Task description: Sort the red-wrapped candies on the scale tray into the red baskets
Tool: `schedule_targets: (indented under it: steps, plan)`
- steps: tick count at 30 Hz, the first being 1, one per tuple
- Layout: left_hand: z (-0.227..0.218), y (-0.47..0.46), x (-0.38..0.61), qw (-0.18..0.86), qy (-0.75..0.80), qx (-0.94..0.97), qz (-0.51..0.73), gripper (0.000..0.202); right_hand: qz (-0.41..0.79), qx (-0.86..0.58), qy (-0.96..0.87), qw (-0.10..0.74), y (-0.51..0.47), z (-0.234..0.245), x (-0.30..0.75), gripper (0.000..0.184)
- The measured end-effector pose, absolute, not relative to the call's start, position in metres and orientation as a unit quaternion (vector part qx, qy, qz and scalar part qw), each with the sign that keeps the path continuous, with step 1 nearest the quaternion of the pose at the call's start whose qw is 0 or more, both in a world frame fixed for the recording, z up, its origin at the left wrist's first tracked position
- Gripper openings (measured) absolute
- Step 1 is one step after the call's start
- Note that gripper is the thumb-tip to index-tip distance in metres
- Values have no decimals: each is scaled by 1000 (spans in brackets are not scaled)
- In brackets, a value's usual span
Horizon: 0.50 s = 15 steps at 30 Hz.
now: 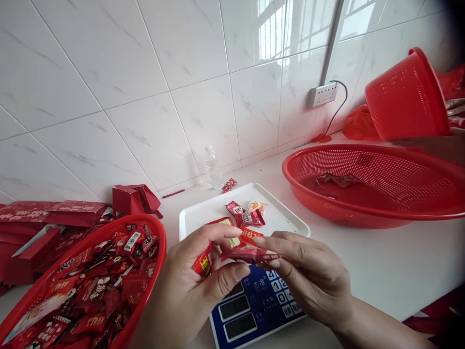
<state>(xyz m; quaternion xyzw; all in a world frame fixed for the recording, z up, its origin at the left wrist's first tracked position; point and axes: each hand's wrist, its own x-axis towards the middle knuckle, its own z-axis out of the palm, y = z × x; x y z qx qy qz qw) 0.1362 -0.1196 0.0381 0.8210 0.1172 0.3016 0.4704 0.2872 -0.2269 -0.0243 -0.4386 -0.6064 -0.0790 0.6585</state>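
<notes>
Between them, above a blue electronic scale [259, 300], my left hand [198, 276] and my right hand [308, 271] pinch a dark red candy packet [250, 254]. A small red and yellow packet [202, 261] is also tucked in my left palm. Just behind my fingers sits the white tray [286, 213] of the scale. A red wrapped candy [244, 214] and a pale orange-printed packet [257, 208] lie on it. Part of a yellowish packet [229, 238] with a red edge shows behind my left fingers, partly hidden.
On the left, a red basket [162, 242] holds many wrapped candies, beside folded red boxes [72, 213]. A wide red basket [348, 215] stands at right with a few packets inside. Beyond it, someone's hand [456, 104] is near a tilted red basket [405, 99]. A clear bottle [212, 167] stands by the wall.
</notes>
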Motion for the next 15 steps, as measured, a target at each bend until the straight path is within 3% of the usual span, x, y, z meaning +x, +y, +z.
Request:
schedule_targets:
  steps: [4,9,15]
  plan:
    - [39,-119,135,471,117,828,279,35,-126,-418,-612,659,-228,-25,289,48]
    - [39,-124,131,632,121,738,205,41,-143,-403,-602,674,-229,-22,289,44]
    - [38,-128,132,623,108,737,239,27,-102,-410,-620,661,-228,-32,289,43]
